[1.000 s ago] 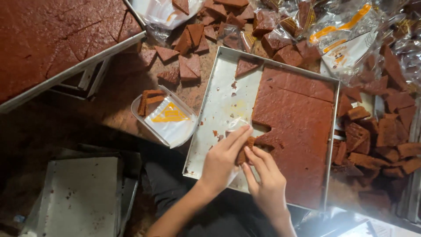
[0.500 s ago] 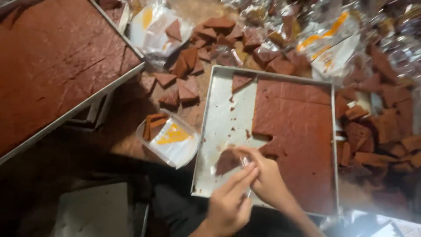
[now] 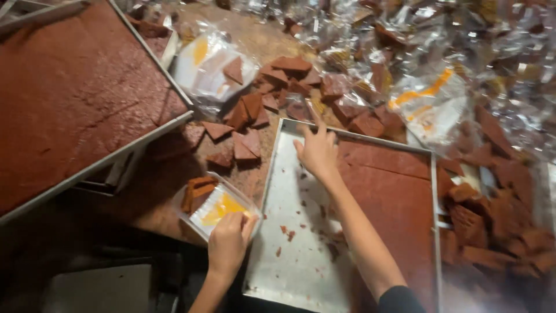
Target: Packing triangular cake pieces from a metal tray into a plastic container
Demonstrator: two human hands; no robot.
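where the right hand covers it, cake piece unseen on tray

Single head view only, so I have no second angle to compare. Camera sits on my head, looks steeply down and forward, close range. Left hand enters from bottom edge, right hand reaches mid-frame over metal tray. Second tray cropped upper left.

A clear plastic pack with a yellow label is gripped by the left hand beside the metal tray. Similar clear bags with yellow-orange markings are heaped beyond the tray, and another lies at upper left.
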